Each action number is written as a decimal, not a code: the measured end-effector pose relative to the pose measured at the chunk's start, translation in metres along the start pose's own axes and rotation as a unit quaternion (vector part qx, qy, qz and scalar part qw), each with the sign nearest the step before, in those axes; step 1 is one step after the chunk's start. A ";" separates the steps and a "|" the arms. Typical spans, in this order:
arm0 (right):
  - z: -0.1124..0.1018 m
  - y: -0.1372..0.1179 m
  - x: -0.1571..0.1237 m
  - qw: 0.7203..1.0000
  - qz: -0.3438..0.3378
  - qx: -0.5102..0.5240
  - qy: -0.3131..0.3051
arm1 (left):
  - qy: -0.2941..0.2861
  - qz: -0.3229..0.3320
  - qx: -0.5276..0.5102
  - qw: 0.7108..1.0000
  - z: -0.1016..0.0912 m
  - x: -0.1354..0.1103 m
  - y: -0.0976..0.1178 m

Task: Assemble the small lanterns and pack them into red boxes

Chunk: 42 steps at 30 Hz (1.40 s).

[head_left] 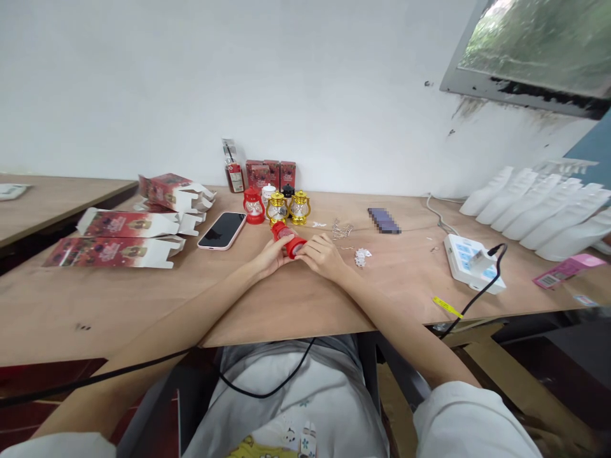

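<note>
Left hand (272,259), I see from afar, wraps around a tilted red lantern (296,245), right of the phone (222,230); the right hand (322,256), fingers bent, meets its base, and I can't tell whether it's gripping. Small white pieces (361,257), farther right of the phone! Beyond and right of it, 2 gold lanterns (300,218) upright, then red boxes (287,173) behind.

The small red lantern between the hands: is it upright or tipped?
Tipped: the small red lantern slants between the left hand and right hand, its round base toward the latter.
</note>
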State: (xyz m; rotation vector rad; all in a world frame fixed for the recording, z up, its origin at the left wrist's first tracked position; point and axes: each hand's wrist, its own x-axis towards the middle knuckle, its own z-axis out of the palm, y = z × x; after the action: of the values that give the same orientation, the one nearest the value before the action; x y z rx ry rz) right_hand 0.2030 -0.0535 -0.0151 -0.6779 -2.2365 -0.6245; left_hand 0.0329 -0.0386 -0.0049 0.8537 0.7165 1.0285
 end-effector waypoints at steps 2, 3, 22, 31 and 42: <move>-0.002 0.003 0.000 1.000 0.003 0.016 -0.009 | 0.007 -0.010 -0.008 1.000 -0.001 0.001 0.001; -0.002 0.004 0.000 1.000 0.006 0.021 -0.012 | 0.007 -0.013 -0.010 1.000 -0.001 0.002 0.001; 0.003 0.003 -0.005 0.997 0.046 0.001 -0.060 | -0.006 0.025 0.024 0.999 0.000 0.002 -0.004; 0.002 0.002 -0.005 0.997 0.050 -0.004 -0.066 | -0.010 0.025 0.022 0.999 -0.003 0.004 -0.005; 0.006 0.001 -0.006 0.998 0.040 -0.025 -0.041 | 0.009 0.015 0.014 1.000 -0.001 0.003 -0.004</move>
State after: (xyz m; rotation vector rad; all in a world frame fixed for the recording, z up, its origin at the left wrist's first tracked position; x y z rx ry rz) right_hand 0.2044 -0.0506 -0.0227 -0.8288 -2.2631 -0.6237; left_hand 0.0354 -0.0365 -0.0090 0.8837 0.7361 1.0560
